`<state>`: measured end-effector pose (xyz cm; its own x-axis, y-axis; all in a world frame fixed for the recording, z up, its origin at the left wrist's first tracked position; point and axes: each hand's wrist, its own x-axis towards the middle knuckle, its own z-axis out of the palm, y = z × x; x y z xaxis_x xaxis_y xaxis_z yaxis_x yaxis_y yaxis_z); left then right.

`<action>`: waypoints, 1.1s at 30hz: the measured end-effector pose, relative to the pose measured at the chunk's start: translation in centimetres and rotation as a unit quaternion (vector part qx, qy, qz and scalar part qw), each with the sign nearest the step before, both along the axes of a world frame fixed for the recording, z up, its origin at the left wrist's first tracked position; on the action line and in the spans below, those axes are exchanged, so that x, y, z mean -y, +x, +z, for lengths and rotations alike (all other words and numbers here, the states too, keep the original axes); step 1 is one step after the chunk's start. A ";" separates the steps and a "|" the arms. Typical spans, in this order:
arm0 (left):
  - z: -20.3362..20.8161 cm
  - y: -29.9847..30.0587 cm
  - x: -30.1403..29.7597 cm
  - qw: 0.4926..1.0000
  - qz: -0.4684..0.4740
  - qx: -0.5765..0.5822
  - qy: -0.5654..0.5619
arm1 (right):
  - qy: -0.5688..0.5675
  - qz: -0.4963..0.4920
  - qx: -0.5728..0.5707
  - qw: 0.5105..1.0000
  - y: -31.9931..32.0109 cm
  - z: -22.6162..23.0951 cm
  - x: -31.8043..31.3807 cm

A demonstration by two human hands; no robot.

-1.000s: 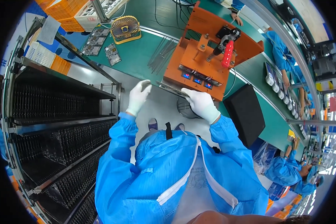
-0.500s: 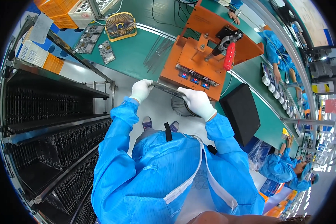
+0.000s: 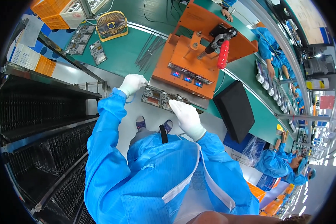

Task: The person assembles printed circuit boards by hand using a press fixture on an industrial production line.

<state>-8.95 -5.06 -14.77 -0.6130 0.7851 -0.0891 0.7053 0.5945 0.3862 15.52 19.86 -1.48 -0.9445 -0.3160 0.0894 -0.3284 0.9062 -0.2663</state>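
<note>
At the green bench edge, gloved left hand [image 3: 132, 84] and right hand [image 3: 186, 116] each clamped on an end of a circuit board [image 3: 158, 99], held level, just before the orange press fixture [image 3: 190, 63].

Both gloved hands raised, left hand [image 3: 133, 83] curled, right hand [image 3: 186, 116] flatter, fingers closed

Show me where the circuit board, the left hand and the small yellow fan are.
circuit board [image 3: 157, 98]: head view, middle of its top face.
left hand [image 3: 132, 83]: head view, back of the glove.
yellow fan [image 3: 111, 24]: head view, front grille.
</note>
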 end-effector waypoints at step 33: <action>12.5 3.7 -2.2 0.986 -0.024 -0.046 0.157 | -0.191 -0.012 0.251 0.949 -7.3 6.5 -4.8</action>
<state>-5.29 -2.89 -2.23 -0.5685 0.7933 0.2177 0.7707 0.4211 0.4783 8.17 24.65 5.05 -0.9045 -0.3298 -0.2706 -0.0536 0.7172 -0.6948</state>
